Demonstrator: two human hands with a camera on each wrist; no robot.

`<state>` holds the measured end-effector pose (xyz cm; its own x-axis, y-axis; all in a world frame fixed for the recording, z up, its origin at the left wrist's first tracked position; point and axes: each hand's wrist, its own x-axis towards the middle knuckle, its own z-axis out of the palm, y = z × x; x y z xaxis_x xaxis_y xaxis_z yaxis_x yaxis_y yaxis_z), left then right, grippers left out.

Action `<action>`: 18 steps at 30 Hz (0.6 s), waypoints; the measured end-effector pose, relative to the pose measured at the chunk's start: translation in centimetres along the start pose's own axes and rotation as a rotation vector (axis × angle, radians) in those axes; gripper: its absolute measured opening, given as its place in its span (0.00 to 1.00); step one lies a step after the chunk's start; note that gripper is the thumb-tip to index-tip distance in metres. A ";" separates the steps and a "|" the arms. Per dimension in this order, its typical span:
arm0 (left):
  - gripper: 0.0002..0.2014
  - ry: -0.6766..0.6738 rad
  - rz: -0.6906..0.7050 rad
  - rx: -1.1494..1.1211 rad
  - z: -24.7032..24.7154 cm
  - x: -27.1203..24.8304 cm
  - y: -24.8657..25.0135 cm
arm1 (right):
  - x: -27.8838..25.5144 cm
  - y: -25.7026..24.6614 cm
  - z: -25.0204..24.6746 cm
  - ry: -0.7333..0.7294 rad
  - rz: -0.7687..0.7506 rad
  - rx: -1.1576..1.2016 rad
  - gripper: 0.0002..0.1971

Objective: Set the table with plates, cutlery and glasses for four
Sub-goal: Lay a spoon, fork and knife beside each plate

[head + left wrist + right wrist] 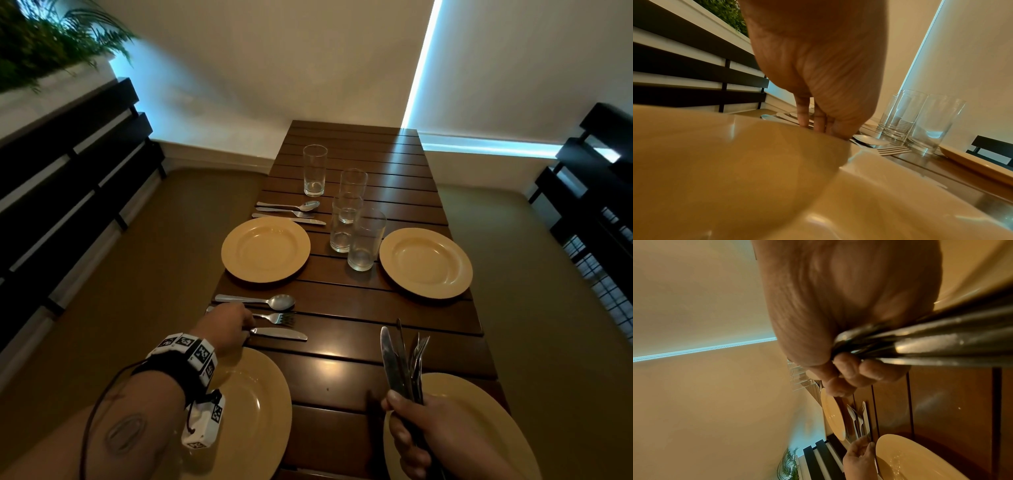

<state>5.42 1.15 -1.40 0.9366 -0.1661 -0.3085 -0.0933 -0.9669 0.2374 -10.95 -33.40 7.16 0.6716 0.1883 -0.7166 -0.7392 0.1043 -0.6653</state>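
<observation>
The worktop (352, 346) was a long dark slatted wood one running away from you toward a pale wall, with a strip of blue daylight (419, 65) down the edge of the blind, dark slatted bench backs (68, 178) on either side and a fern (44, 37) up in the far left corner. Four tan plates (265, 250) were down, two per side. The far-left plate had a spoon, fork and knife (289, 212) laid beyond it, and the four glasses (349, 212) were bunched near the middle. Your left hand (227, 329) was over the near-left cutlery set, fingers (803, 113) pointing down on the handle of the knife (279, 334), just beyond the near-left plate's rim; I couldn't tell whether they pinched it or just touched. Your right hand (431, 442) was above the near-right plate, fingers curled tight round a bundle of remaining cutlery (402, 363), tips up.
</observation>
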 end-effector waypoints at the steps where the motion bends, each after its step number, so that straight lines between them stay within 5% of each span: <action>1: 0.13 -0.002 0.001 0.005 0.0 0.0 0.0 | -0.1 0.0 0.0 -0.002 0.000 -0.002 0.24; 12: 0.12 0.042 0.015 -0.022 -1.0 -0.8 0.9 | -0.2 -0.4 -0.1 -0.021 -0.004 -0.010 0.18; 16: 0.06 0.253 0.099 -0.195 -2.6 -4.3 6.3 | -0.5 -0.5 0.1 -0.011 -0.035 -0.020 0.14; 18: 0.03 0.238 0.168 -0.400 -3.2 -7.6 11.1 | -0.5 -0.3 0.4 0.039 -0.068 -0.095 0.13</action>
<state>-1.62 -7.68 6.55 0.9751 -0.2199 -0.0280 -0.1565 -0.7725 0.6154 -11.06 -33.17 7.79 0.7228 0.1453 -0.6756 -0.6850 0.0224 -0.7282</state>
